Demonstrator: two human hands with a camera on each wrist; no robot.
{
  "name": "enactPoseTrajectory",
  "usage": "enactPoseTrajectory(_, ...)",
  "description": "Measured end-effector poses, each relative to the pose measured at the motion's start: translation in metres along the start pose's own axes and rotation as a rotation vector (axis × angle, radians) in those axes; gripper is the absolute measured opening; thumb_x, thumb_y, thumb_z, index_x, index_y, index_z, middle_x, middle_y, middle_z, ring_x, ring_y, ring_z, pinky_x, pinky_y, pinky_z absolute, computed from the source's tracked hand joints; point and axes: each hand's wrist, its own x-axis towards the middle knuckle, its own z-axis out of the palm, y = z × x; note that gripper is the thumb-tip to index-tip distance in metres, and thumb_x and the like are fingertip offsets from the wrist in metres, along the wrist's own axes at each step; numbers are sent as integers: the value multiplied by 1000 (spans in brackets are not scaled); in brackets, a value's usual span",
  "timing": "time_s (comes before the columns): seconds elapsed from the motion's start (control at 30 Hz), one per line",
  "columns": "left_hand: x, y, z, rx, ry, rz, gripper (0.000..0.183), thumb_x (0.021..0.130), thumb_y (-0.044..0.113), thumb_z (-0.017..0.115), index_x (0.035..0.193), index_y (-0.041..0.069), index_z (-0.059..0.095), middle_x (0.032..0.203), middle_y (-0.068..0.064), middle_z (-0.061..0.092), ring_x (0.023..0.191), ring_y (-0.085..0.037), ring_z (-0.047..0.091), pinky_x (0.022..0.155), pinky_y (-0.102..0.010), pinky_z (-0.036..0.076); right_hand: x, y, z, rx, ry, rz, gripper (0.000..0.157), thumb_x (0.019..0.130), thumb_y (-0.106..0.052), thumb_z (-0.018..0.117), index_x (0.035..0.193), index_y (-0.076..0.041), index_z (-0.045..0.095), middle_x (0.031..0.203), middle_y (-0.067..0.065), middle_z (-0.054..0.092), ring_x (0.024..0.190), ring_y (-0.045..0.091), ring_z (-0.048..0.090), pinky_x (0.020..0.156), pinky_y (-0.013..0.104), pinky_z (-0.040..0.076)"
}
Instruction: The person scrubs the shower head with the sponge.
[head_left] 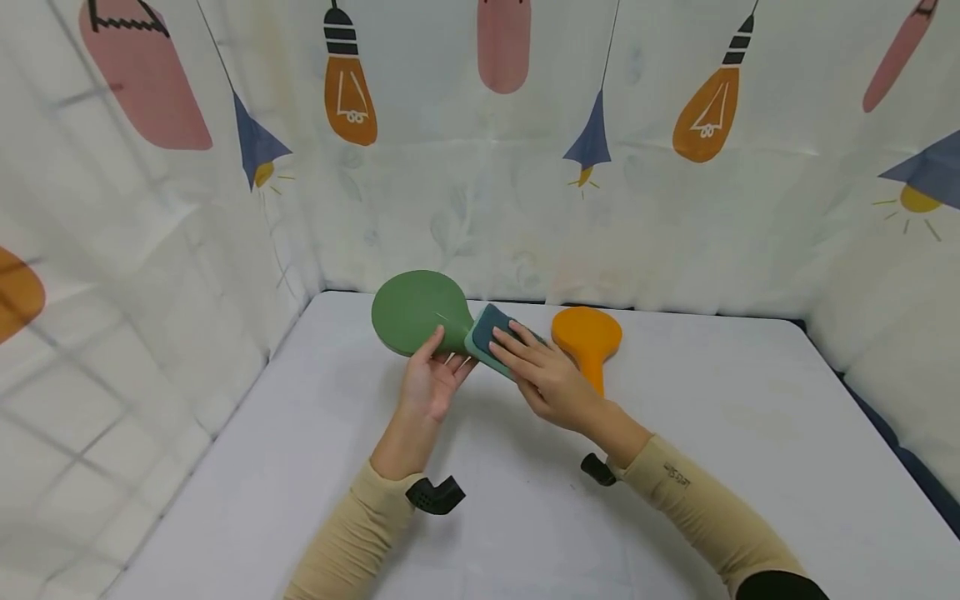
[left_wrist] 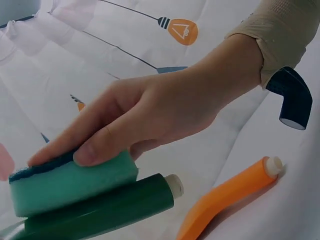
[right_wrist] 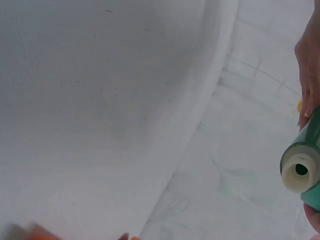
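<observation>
A green paddle (head_left: 416, 312) with a round head is held above the white table. My left hand (head_left: 431, 383) grips its neck, thumb on top and fingers beneath. My right hand (head_left: 555, 379) holds a sponge (head_left: 486, 332), light green with a dark teal scouring side, against the handle. In the left wrist view the sponge (left_wrist: 75, 185) lies along the green handle (left_wrist: 107, 210), right fingers and thumb on its dark side. A pale hollow tip (right_wrist: 299, 172) ends the handle in the right wrist view. Behind the right hand, an orange paddle (head_left: 585, 333) lies on the table.
The white table (head_left: 675, 500) stretches around both arms. Behind it and on the left hangs a pale curtain (head_left: 465, 192) printed with lamps and bulbs. A black curved piece sits at the left wrist (head_left: 437, 496) and another at the right wrist (head_left: 598, 469).
</observation>
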Motion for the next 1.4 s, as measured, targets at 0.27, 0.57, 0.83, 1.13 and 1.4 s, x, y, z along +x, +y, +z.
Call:
enactPoseTrajectory(0.27,1,8,0,-67,41,-38,36,111,21,46,144,8,37,126,-8,64,124,-28,62,102,-39,50,-2,-3,-14,-137,-132,-159,46,97,-5,68,143,-5,59,149,14,54,145,36,39,99,69,43)
enactPoseTrajectory(0.57,3,23,-3,-142,65,-24,53,109,21,50,157,11,28,133,-11,56,144,-35,41,115,-51,31,-19,20,-15,149,61,-68,38,109,-15,49,144,-2,58,147,16,56,140,38,46,108,54,43)
enactPoseTrajectory(0.83,1,21,-1,-148,-16,-88,52,110,20,48,155,8,27,117,-13,64,146,-36,37,115,-49,29,-1,15,-12,293,127,41,52,92,14,59,143,2,57,146,18,56,140,36,47,113,39,37)
enactPoseTrajectory(1.13,0,17,0,-92,-16,-91,46,110,23,46,151,9,29,111,-9,68,100,-24,71,93,-38,55,9,2,-12,91,59,-59,45,96,2,66,141,-2,61,146,15,57,141,37,45,100,66,44)
enactPoseTrajectory(1.4,6,24,-7,-87,36,-103,54,108,29,53,155,16,31,117,-3,65,112,-22,65,112,-42,39,-6,6,-17,87,58,-126,37,109,-16,48,142,-3,61,144,15,58,138,38,48,97,63,48)
